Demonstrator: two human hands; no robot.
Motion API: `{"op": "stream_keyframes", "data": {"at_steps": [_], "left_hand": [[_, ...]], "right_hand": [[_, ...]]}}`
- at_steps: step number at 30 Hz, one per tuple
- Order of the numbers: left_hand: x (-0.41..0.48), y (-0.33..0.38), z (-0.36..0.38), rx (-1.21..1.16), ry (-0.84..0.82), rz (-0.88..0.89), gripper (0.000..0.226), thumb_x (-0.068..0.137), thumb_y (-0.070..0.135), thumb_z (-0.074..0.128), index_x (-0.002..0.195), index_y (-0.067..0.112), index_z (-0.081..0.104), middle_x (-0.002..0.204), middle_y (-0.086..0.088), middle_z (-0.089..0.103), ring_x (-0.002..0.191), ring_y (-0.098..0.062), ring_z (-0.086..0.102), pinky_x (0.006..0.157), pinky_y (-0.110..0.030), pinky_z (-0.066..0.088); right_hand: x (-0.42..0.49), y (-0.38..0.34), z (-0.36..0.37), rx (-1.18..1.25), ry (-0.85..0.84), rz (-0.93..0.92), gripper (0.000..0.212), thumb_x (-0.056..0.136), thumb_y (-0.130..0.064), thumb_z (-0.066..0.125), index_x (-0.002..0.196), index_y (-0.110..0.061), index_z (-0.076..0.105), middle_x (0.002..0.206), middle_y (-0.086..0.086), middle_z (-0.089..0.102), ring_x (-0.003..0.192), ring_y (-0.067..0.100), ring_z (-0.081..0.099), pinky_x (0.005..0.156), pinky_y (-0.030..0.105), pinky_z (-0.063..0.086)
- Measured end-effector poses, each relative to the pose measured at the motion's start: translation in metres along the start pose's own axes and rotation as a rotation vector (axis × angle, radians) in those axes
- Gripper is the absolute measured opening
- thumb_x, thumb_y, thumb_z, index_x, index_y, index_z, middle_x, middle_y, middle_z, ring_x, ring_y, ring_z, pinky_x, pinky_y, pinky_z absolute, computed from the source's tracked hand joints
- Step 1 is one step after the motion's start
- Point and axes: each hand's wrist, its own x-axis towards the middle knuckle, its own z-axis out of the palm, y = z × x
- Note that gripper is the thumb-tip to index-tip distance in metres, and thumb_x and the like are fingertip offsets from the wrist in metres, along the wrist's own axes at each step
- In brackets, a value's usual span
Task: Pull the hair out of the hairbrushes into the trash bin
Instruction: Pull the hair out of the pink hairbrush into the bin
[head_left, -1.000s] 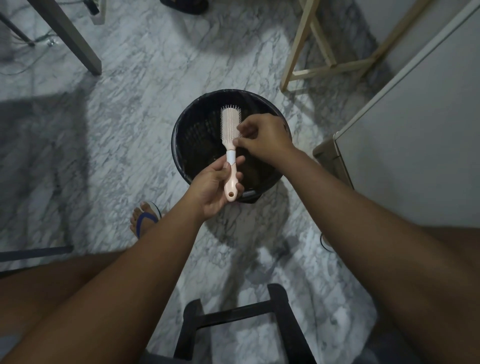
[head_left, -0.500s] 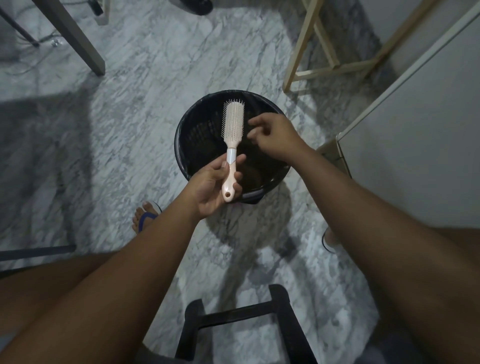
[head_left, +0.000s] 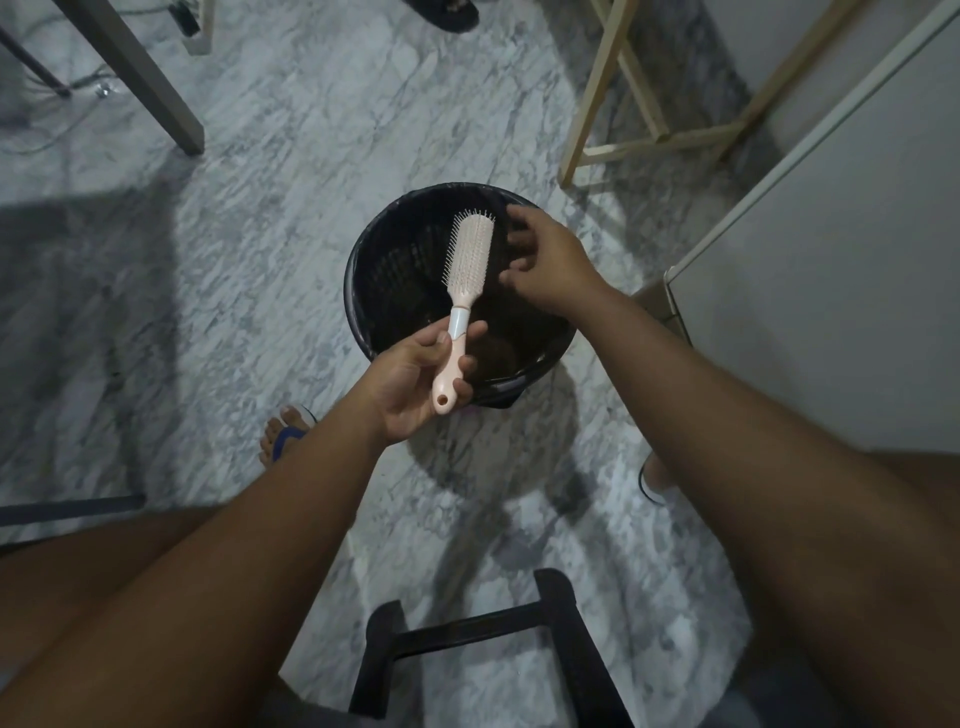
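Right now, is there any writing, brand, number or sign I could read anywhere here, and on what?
None: no readable text shows in this view.
The brush in the left hand bears no visible print or logo.
The bin is plain black, with no label showing.
The white cabinet on the right is bare.

The right grip (head_left: 550, 265) has left the bristles and drawn off to the right, fingers now loosely spread above the trash bin (head_left: 384, 270). The hairbrush (head_left: 467, 262) has tipped, its head leaning rightward in the left grip (head_left: 415, 379).
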Motion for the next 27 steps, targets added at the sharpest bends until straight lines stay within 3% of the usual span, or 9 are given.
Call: {"op": "stream_keyframes", "data": {"at_steps": [2, 4, 8, 11, 14, 19, 22, 24, 27], "left_hand": [[-0.001, -0.001, 0.003, 0.004, -0.027, -0.014, 0.041, 0.103, 0.007, 0.036, 0.142, 0.008, 0.046, 0.119, -0.004, 0.068, 0.071, -0.013, 0.054, 0.052, -0.024, 0.046], [-0.003, 0.001, 0.003, -0.004, -0.059, -0.017, 0.041, 0.103, 0.007, 0.036, 0.143, 0.008, 0.046, 0.119, -0.004, 0.067, 0.071, -0.013, 0.054, 0.053, -0.024, 0.047], [-0.008, 0.005, -0.004, 0.039, -0.058, -0.005, 0.041, 0.102, 0.006, 0.038, 0.142, 0.01, 0.048, 0.121, -0.003, 0.067, 0.073, -0.014, 0.054, 0.054, -0.024, 0.047], [-0.007, 0.003, -0.006, 0.087, -0.014, 0.016, 0.041, 0.102, 0.005, 0.04, 0.141, 0.012, 0.05, 0.122, -0.003, 0.067, 0.074, -0.014, 0.054, 0.054, -0.025, 0.047], [-0.006, -0.002, -0.002, 0.18, 0.027, 0.019, 0.04, 0.102, 0.005, 0.041, 0.139, 0.015, 0.054, 0.124, -0.001, 0.066, 0.076, -0.014, 0.055, 0.057, -0.027, 0.048], [-0.004, -0.007, 0.001, 0.148, -0.021, -0.025, 0.04, 0.103, 0.005, 0.04, 0.14, 0.013, 0.052, 0.124, -0.003, 0.067, 0.077, -0.016, 0.057, 0.058, -0.029, 0.05], [-0.002, -0.006, 0.002, 0.096, -0.061, -0.031, 0.04, 0.103, 0.005, 0.039, 0.141, 0.011, 0.05, 0.123, -0.004, 0.066, 0.078, -0.016, 0.056, 0.058, -0.029, 0.051], [-0.002, -0.007, 0.003, 0.062, -0.069, -0.024, 0.041, 0.102, 0.005, 0.039, 0.141, 0.01, 0.049, 0.122, -0.004, 0.067, 0.077, -0.016, 0.056, 0.058, -0.029, 0.051], [-0.002, -0.008, 0.004, -0.015, -0.063, 0.005, 0.038, 0.102, 0.005, 0.038, 0.137, 0.01, 0.052, 0.12, -0.003, 0.069, 0.075, -0.015, 0.056, 0.056, -0.028, 0.05]], "right_hand": [[0.006, -0.001, 0.002, -0.047, 0.003, -0.092, 0.081, 0.075, -0.017, 0.079, 0.148, -0.019, 0.043, 0.121, -0.001, 0.065, 0.099, 0.015, 0.067, 0.089, 0.031, 0.057], [0.014, -0.001, 0.003, -0.039, 0.08, -0.134, 0.057, 0.08, -0.016, 0.071, 0.136, -0.018, 0.059, 0.103, 0.003, 0.075, 0.091, 0.014, 0.072, 0.089, 0.035, 0.059], [0.021, -0.008, -0.001, 0.306, 0.232, 0.125, 0.027, 0.1, -0.009, 0.051, 0.12, -0.012, 0.069, 0.105, 0.002, 0.075, 0.084, 0.012, 0.073, 0.075, 0.038, 0.064], [0.014, -0.017, 0.001, 0.42, 0.081, 0.196, 0.035, 0.101, -0.028, 0.054, 0.133, -0.013, 0.056, 0.12, 0.004, 0.066, 0.103, 0.02, 0.069, 0.07, 0.041, 0.064], [0.003, -0.027, 0.009, 0.25, -0.035, 0.142, 0.068, 0.084, -0.045, 0.075, 0.14, -0.016, 0.048, 0.132, 0.001, 0.055, 0.113, 0.016, 0.06, 0.073, 0.04, 0.064], [0.015, -0.021, 0.011, 0.142, 0.21, 0.125, 0.056, 0.066, -0.043, 0.089, 0.11, -0.015, 0.071, 0.103, 0.0, 0.069, 0.097, 0.016, 0.068, 0.083, 0.042, 0.061], [0.022, -0.021, 0.006, 0.097, 0.285, 0.1, 0.025, 0.079, -0.04, 0.079, 0.087, -0.016, 0.08, 0.083, -0.001, 0.075, 0.084, 0.013, 0.072, 0.081, 0.035, 0.061], [0.028, -0.022, 0.005, 0.077, 0.315, 0.111, 0.029, 0.089, -0.036, 0.069, 0.072, -0.013, 0.077, 0.071, 0.002, 0.073, 0.073, 0.018, 0.07, 0.075, 0.034, 0.059], [0.032, -0.028, 0.004, 0.438, 0.239, 0.293, 0.03, 0.101, -0.026, 0.052, 0.097, -0.005, 0.073, 0.094, 0.01, 0.076, 0.078, 0.022, 0.071, 0.077, 0.04, 0.061]]}}
